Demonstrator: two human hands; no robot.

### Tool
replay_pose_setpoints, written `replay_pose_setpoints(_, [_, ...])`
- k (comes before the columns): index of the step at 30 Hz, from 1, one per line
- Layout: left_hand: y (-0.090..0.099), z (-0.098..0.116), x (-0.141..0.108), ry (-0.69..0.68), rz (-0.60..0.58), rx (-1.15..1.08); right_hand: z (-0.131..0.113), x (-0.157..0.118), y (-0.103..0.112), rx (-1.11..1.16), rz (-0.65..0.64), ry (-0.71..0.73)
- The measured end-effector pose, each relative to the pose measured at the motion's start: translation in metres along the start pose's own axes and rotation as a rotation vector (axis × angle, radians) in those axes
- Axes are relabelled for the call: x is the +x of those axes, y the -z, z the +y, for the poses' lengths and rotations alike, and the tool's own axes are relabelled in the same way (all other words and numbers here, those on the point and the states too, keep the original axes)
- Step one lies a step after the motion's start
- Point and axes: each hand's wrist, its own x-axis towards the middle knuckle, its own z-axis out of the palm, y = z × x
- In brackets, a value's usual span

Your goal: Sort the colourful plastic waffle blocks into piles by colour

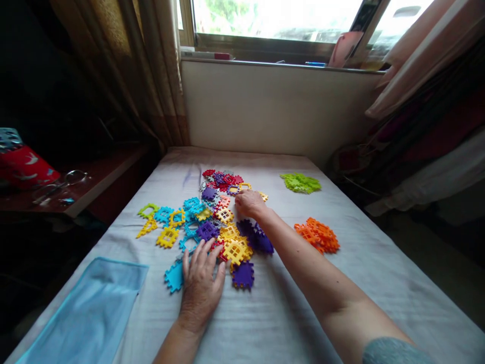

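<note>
Mixed pile: many flat plastic pieces [207, 230] with bumpy edges lay heaped at the middle of the clock. They were red, purple, yellow, blue and more, and some had little window holes.
Left hand: the left hand [202, 280] lay palm down at 6 to 7 o'clock, fingers stretched out and a bit apart. Its fingertips were at the near edge of the pile, and it was not gripping anything.
Blue piece: a big blue piece [174, 276] sat just beside that hand, at its 9 o'clock.
Right hand: the right hand [250, 203] was at 1 o'clock with its fingers curled in. Its fingertips were hidden, so I could not see if it had hold of a piece.
Yellow piece: a yellow piece [264, 196] peeked out next to the right hand, at its 2 o'clock.
Green heap: lime green pieces [301, 183] lay well apart at 2 o'clock.
Orange heap: orange pieces [318, 235] lay at 3 o'clock.
Blue bag: a flat, light blue bag [91, 298] lay at 8 o'clock.
Cloth: a pale cloth [257, 323] was under all of these.
Window: a bright window [273, 20] was at 12 o'clock.
</note>
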Motion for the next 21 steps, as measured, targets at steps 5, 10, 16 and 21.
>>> replay_pose_setpoints(5, [0.001,0.001,0.000,0.014,-0.012,-0.006,-0.004,0.011,0.002,0.035,0.029,0.072])
replay_pose_setpoints(10, [0.004,0.003,0.000,0.022,-0.036,-0.008,-0.016,0.037,0.000,0.042,-0.043,0.125])
replay_pose_setpoints(16, [0.004,0.004,0.001,0.016,-0.034,0.000,-0.017,0.035,0.005,0.031,-0.055,0.041])
replay_pose_setpoints(21, [0.003,0.002,0.000,-0.009,-0.010,0.007,0.009,-0.013,0.023,0.023,-0.026,-0.130])
